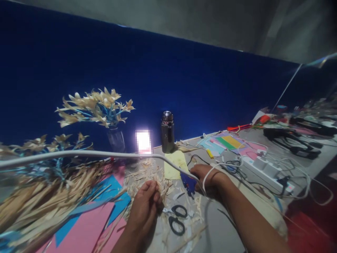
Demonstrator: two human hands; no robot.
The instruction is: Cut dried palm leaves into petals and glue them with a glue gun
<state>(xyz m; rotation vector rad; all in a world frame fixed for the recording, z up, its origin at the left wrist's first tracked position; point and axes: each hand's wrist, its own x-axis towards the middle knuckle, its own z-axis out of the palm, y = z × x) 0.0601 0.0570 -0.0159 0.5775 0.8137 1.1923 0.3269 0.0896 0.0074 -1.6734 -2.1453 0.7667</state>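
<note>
My left hand (pixel 147 200) is above the littered table, its fingers curled and the thumb pressed to them. Whatever it pinches, if anything, cannot be made out. My right hand (pixel 207 175) reaches in from the right, palm down, fingers bent around the end of a dark blue tool (pixel 188 183) that looks like a glue gun. Part of that grip is hidden. Between the hands lie scissors with black handles (pixel 177 226). Beyond the tool is a yellow sheet (pixel 173 165). Pale husk scraps (pixel 151 174) are strewn around my left hand.
A white cable (pixel 105 154) crosses close in front of the view. Behind stand a dark flask (pixel 167 135), a bright lamp (pixel 143 141) and a vase (pixel 116 140) of husk flowers. Pink sheets (pixel 84 228) and dried husks lie left; a power strip (pixel 265 175) with tangled cords lies right.
</note>
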